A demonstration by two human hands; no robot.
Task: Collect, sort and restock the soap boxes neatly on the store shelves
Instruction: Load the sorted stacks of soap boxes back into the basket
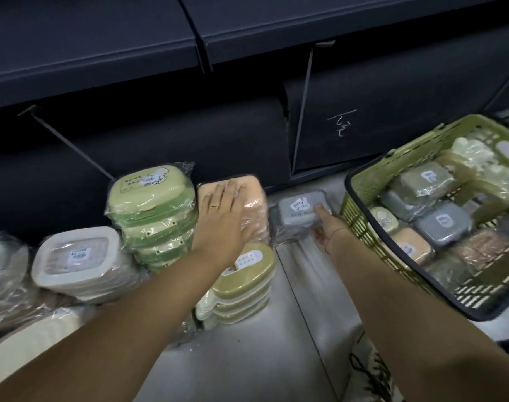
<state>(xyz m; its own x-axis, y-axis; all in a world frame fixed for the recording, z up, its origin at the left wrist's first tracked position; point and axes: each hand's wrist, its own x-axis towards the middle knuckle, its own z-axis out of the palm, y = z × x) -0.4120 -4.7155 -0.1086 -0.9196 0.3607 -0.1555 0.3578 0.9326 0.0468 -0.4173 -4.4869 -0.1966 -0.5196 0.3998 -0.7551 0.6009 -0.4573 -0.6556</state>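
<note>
Both forearms reach forward from the bottom edge, the left forearm (117, 329) from the lower left and the right forearm (406, 300) from the lower right, over a pale grey shelf (291, 329).

The left hand (227, 219) lies flat and relaxed, fingers straight and a ring on one finger, pressing on top of a peach stack of soap boxes (253, 198) wrapped in clear plastic. The right hand (330, 232) grips a grey soap box (296, 207): its thumb (319, 211) rests on the near corner of the lid, and the other fingers are hidden under the box. This grey box sits on the shelf just to the right of the peach stack, so it lies between the two hands and against the dark back panel (189, 134).

Touching the left side of the left hand's stack stands a green stack of soap boxes (154, 221), leaning a little. Under the left wrist is an olive-lidded stack (247, 285), and further left of that hand a white-rimmed stack (79, 256).

Just right of the right hand stands an olive green basket (363, 227) with a dark rim. It holds more wrapped soap boxes: grey ones (443, 224), a peach one (409, 248), a cream-lidded one (383, 219) and a pinkish bundle (479, 245), with crinkled white plastic (473, 158) at the far end.
</note>
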